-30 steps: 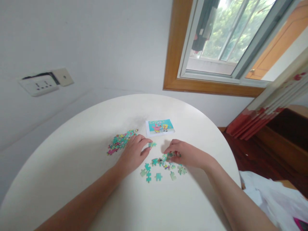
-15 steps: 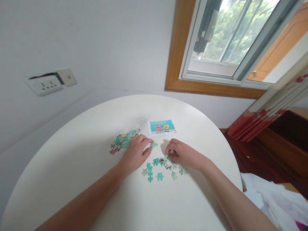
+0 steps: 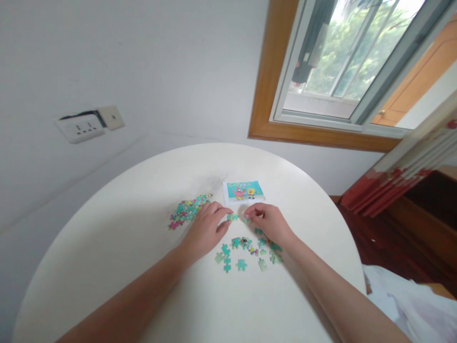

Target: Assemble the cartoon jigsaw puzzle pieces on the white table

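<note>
A small green puzzle piece point(image 3: 233, 216), perhaps two joined, lies flat on the white table; thumb and forefinger of my left hand point(image 3: 207, 228) hold it at its top and bottom edges. Just to its right, my right hand point(image 3: 269, 223) pinches another green puzzle piece point(image 3: 246, 219), mostly covered by the fingertips. Loose green and multicoloured puzzle pieces point(image 3: 242, 264) are spread below both hands, some partly under my right wrist. Beside my left hand sits a heap of mixed puzzle pieces point(image 3: 185, 212), its right edge hidden by that hand.
Behind the hands lies a picture card point(image 3: 244, 190) with cartoon figures. The round white table point(image 3: 107, 267) stands near a wall with a socket point(image 3: 80, 127). A wood-framed window point(image 3: 321, 136) and a red-and-white curtain point(image 3: 385, 178) are at the right; white plastic bags point(image 3: 403, 295) lie beside the table.
My right hand has moved up and away from the loose pieces with a piece in its fingers, towards the piece at my left hand. The whole view has shifted slightly.
</note>
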`<state>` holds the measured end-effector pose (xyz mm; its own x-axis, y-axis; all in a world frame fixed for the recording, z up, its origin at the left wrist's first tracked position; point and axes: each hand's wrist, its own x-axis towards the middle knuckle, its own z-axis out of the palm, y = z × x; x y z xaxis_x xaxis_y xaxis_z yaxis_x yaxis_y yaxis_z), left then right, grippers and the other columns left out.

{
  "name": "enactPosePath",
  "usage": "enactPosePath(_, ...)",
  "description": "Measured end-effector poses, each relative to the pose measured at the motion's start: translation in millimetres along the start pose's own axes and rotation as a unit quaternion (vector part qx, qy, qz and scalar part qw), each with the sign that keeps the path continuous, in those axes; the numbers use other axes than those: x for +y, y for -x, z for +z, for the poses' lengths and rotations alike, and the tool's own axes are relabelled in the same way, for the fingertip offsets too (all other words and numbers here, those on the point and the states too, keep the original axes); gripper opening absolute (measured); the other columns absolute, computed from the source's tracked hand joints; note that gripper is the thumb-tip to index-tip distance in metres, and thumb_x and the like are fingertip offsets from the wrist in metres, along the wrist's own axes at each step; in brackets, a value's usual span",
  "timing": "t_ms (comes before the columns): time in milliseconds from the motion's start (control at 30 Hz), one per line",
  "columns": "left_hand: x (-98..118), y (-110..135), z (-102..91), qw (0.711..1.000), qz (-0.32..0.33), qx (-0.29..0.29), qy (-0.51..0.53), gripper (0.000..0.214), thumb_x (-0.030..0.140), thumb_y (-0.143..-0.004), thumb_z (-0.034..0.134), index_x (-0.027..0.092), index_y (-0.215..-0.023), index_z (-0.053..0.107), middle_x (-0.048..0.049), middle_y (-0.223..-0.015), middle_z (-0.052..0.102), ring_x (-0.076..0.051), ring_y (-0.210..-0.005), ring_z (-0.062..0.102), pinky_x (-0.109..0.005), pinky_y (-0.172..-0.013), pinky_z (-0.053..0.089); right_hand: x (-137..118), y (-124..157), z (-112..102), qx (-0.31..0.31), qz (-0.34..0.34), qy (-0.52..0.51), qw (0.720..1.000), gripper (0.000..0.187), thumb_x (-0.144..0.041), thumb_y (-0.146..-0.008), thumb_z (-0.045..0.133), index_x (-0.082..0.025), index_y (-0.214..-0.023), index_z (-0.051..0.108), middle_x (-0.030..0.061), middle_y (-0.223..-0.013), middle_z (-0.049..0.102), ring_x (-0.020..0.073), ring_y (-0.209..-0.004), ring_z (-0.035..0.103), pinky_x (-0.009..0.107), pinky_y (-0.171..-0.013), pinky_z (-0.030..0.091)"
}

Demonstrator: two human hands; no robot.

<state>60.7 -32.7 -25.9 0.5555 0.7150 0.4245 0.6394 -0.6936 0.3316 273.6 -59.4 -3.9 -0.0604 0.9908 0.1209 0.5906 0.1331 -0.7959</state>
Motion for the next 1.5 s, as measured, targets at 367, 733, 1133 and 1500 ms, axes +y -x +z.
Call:
enactPosePath(367, 2, 0, -0.7, 1.0, -0.004, -0.009, -0.001, 0.022, 0.021, -0.089, 0.054, 0.023, -0.108, 0.065, -0.0058, -0.097, 0.054, -0.024, -0.096, 0.05, -0.04, -0.088, 0.042, 3, -16, 18, 0.047, 0.048, 0.102, 0.993, 0.016, -0.032, -0.08, 0.062, -0.026, -0.082, 0.076, -0.0008, -0.074, 0.072, 0.0139, -0.065, 0.06, 0.024, -0.061, 0.039)
enactPosePath(733, 1, 1, -0.8, 1.0, -0.005, -0.009, -0.005, 0.023, 0.022, -0.089, 0.055, 0.024, -0.11, 0.064, -0.0055, -0.097, 0.055, -0.024, -0.097, 0.05, -0.04, -0.089, 0.042, -4, -15, 16, 0.032, 0.025, 0.191, 0.981, 0.021, -0.038, -0.086, 0.06, -0.028, -0.095, 0.075, 0.0033, -0.091, 0.07, 0.0171, -0.081, 0.059, 0.028, -0.073, 0.041)
enactPosePath(1133, 2, 0, -0.9, 1.0, 0.002, -0.012, -0.012, 0.021, 0.021, -0.089, 0.054, 0.023, -0.108, 0.064, -0.0054, -0.098, 0.056, -0.024, -0.097, 0.05, -0.041, -0.09, 0.042, -5, -4, 8, -0.024, -0.037, 0.215, 0.976, 0.028, -0.036, -0.082, 0.066, -0.025, -0.107, 0.071, 0.0064, -0.1, 0.061, 0.0194, -0.094, 0.055, 0.033, -0.087, 0.04)
enactPosePath(1500, 0, 0, 0.3, 1.0, -0.001, -0.004, 0.003, 0.022, 0.023, -0.089, 0.053, 0.023, -0.107, 0.065, -0.0057, -0.096, 0.056, -0.023, -0.096, 0.051, -0.04, -0.09, 0.042, 1, 2, -17, -0.09, -0.05, 0.182, 0.978, 0.016, -0.031, -0.076, 0.071, -0.022, -0.089, 0.073, 0.0035, -0.087, 0.062, 0.0161, -0.081, 0.057, 0.028, -0.077, 0.043)
